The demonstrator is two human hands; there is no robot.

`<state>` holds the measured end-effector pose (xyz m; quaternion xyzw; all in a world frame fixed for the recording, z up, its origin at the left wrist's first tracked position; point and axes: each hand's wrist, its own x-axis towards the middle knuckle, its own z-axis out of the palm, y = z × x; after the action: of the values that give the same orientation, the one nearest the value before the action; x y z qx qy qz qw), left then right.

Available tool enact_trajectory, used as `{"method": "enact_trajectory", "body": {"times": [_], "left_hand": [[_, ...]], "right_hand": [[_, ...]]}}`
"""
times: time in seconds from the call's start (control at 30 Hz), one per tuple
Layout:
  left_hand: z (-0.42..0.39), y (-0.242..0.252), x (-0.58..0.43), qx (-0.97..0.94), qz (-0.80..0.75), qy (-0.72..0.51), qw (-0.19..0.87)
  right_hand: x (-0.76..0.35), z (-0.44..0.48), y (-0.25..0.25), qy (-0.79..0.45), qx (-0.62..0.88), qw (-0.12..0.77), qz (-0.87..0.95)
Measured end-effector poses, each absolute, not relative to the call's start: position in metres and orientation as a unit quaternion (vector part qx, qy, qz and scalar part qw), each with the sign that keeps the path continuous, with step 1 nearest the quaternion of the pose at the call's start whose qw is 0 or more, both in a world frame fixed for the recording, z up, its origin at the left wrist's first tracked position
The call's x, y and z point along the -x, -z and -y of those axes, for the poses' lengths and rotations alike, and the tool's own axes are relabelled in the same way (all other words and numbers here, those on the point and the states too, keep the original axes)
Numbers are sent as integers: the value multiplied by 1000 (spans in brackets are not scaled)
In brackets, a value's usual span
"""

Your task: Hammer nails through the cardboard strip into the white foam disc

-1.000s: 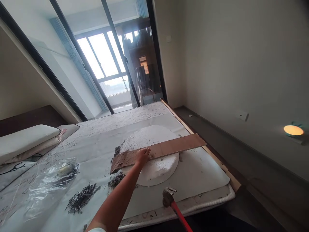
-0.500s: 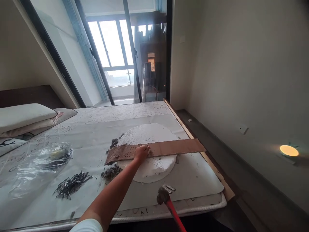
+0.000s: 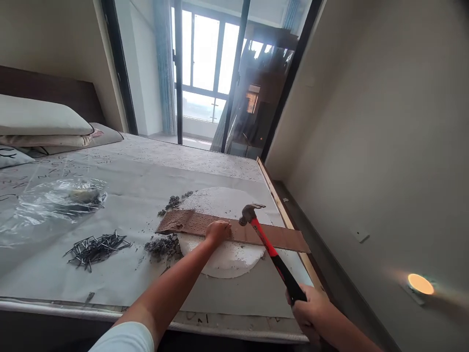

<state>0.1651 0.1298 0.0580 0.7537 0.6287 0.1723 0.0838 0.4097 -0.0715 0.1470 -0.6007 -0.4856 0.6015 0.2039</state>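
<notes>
A long brown perforated board (image 3: 278,237) lies across a round white foam disc (image 3: 220,259) on the covered bed. My left hand (image 3: 217,231) rests on the board near its middle, fingertips pinched together as if on a small nail, too small to make out. My right hand (image 3: 311,310) grips the black end of a red-handled claw hammer (image 3: 271,252). Its steel head (image 3: 249,213) hangs just above the board, a little right of my left fingers.
A pile of dark nails (image 3: 95,247) lies on the grey sheet (image 3: 120,205) to the left, beside a crumpled clear plastic bag (image 3: 54,200). Grey rubble (image 3: 161,244) sits by the board's left end. Pillows (image 3: 40,117) are at far left. A wooden bed edge (image 3: 278,200) and floor lamp (image 3: 420,284) are right.
The view has swung left. My right hand has come into view and lifted the hammer head from the bed's near edge up over the board, close to my left fingers.
</notes>
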Motion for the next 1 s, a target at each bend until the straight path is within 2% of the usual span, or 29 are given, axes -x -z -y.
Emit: {"method": "enact_trajectory", "body": {"times": [0.2, 0.37, 0.53, 0.7, 0.9, 1.0], "left_hand": [[-128, -51, -163, -760, -614, -197, 77], [-129, -43, -160, -763, -614, -191, 75], [-129, -42, -160, -782, -590, -195, 49], [-127, -41, -161, -778, -594, -199, 56], [-128, -37, -160, -790, -576, -207, 35], [-128, -38, -160, -786, -582, -203, 44]], "right_hand": [[-379, 40, -159, -572, 614, 208, 502], [-368, 30, -153, -605, 621, 154, 474], [-364, 29, -153, -576, 619, 212, 490], [-358, 32, -145, -561, 649, 140, 494], [-353, 36, -152, -563, 613, 205, 514], [-348, 35, -144, -578, 634, 166, 486]]}}
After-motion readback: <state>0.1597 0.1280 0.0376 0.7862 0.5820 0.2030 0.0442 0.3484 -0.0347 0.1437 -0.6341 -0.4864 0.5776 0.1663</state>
